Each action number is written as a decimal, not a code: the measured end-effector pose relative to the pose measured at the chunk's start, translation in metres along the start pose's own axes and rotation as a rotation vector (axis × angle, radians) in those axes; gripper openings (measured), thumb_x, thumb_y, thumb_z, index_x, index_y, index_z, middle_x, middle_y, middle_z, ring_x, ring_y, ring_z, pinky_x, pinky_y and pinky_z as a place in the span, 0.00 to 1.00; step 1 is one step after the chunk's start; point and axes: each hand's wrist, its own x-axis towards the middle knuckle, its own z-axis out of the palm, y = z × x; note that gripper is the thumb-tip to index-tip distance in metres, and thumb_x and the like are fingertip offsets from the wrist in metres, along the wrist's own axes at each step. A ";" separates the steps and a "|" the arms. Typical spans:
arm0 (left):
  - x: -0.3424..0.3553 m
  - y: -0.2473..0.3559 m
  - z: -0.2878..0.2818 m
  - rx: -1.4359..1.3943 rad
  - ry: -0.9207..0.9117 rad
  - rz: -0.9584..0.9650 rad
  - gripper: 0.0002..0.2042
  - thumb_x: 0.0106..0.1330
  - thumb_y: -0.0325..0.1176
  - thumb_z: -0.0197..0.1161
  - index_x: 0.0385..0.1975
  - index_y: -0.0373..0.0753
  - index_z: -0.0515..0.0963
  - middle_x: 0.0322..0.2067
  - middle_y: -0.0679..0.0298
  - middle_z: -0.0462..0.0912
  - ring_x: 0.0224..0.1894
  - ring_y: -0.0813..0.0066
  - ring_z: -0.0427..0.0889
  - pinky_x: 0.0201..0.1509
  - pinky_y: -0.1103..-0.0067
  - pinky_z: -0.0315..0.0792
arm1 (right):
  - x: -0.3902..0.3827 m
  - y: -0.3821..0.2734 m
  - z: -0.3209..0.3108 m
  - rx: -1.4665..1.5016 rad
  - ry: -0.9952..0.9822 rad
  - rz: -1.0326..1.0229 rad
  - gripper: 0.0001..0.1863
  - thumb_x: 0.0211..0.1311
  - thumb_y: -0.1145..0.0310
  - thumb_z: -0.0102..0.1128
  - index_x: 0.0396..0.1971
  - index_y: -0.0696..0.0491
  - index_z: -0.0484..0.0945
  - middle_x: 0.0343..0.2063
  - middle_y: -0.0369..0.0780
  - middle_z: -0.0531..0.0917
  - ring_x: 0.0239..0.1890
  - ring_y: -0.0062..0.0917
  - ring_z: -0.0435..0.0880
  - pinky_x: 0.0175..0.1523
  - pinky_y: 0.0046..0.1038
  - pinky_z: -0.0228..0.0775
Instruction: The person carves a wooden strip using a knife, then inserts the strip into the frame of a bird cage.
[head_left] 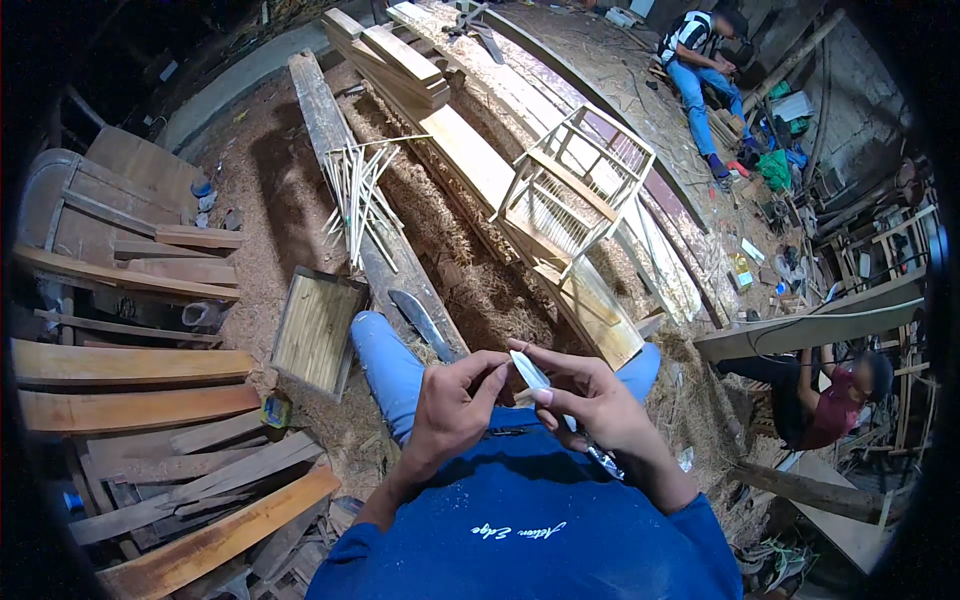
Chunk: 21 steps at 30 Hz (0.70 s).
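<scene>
Landmark: slatted wooden frame [580,180]. Left of it, a bundle of thin sticks [355,195] lies across a dark plank [385,250]. Large blade [418,318] on that plank, left of the frame and nearer the body. Left hand [450,410]: nearer the body than the frame and to its left; wrist bent inward, fingers curled, thumb and index closed in a pinch; cannot tell whether anything thin sits between them. Knife [530,371]: nearer the body than the frame, blade tilted up-left. Right hand [600,405]: also bodyward of the frame; forearm angled in, fingers gripping the knife, thumb beside the blade, index reaching toward the left fingertips.
</scene>
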 end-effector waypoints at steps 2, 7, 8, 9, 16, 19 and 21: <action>0.000 -0.001 -0.001 -0.008 -0.004 -0.003 0.07 0.71 0.26 0.60 0.41 0.30 0.83 0.24 0.57 0.86 0.26 0.77 0.86 0.29 0.79 0.77 | 0.000 -0.002 0.002 0.046 -0.021 0.012 0.30 0.73 0.72 0.55 0.73 0.45 0.63 0.22 0.31 0.75 0.17 0.12 0.68 0.17 0.17 0.59; 0.000 0.004 -0.001 0.015 -0.018 -0.024 0.07 0.71 0.26 0.60 0.40 0.30 0.83 0.24 0.58 0.86 0.26 0.78 0.86 0.29 0.80 0.77 | -0.003 0.004 -0.006 0.033 0.097 -0.095 0.30 0.72 0.71 0.56 0.72 0.45 0.64 0.21 0.32 0.75 0.15 0.12 0.67 0.15 0.18 0.58; -0.003 -0.004 -0.002 -0.022 -0.015 -0.014 0.07 0.71 0.26 0.60 0.40 0.30 0.83 0.24 0.59 0.86 0.26 0.79 0.85 0.29 0.80 0.76 | -0.004 0.001 -0.009 0.101 0.173 -0.109 0.30 0.71 0.71 0.57 0.72 0.46 0.65 0.20 0.32 0.75 0.14 0.12 0.67 0.15 0.18 0.57; -0.005 -0.008 -0.004 -0.059 -0.013 -0.004 0.07 0.71 0.26 0.60 0.39 0.30 0.83 0.23 0.59 0.86 0.26 0.80 0.85 0.29 0.81 0.76 | -0.003 0.001 -0.015 0.048 0.256 -0.181 0.30 0.70 0.71 0.57 0.71 0.49 0.65 0.19 0.33 0.75 0.12 0.13 0.67 0.14 0.18 0.56; -0.001 -0.001 0.001 -0.057 -0.003 -0.017 0.07 0.71 0.26 0.61 0.39 0.30 0.83 0.23 0.59 0.86 0.26 0.79 0.85 0.30 0.81 0.77 | -0.001 0.003 -0.007 0.003 0.073 -0.110 0.30 0.71 0.72 0.57 0.72 0.50 0.64 0.22 0.32 0.75 0.17 0.12 0.68 0.16 0.17 0.56; -0.001 -0.002 0.000 -0.044 0.014 0.017 0.06 0.70 0.25 0.61 0.39 0.30 0.83 0.24 0.58 0.86 0.26 0.78 0.86 0.30 0.80 0.77 | 0.004 0.010 -0.001 0.060 0.034 -0.031 0.29 0.71 0.71 0.58 0.70 0.52 0.66 0.22 0.32 0.76 0.16 0.12 0.69 0.16 0.17 0.57; 0.000 0.002 0.000 -0.007 0.006 0.043 0.06 0.70 0.25 0.62 0.40 0.30 0.83 0.25 0.57 0.87 0.26 0.78 0.86 0.30 0.79 0.77 | 0.003 0.008 0.000 0.068 0.028 -0.017 0.28 0.71 0.71 0.58 0.70 0.52 0.66 0.22 0.33 0.76 0.16 0.12 0.69 0.16 0.17 0.58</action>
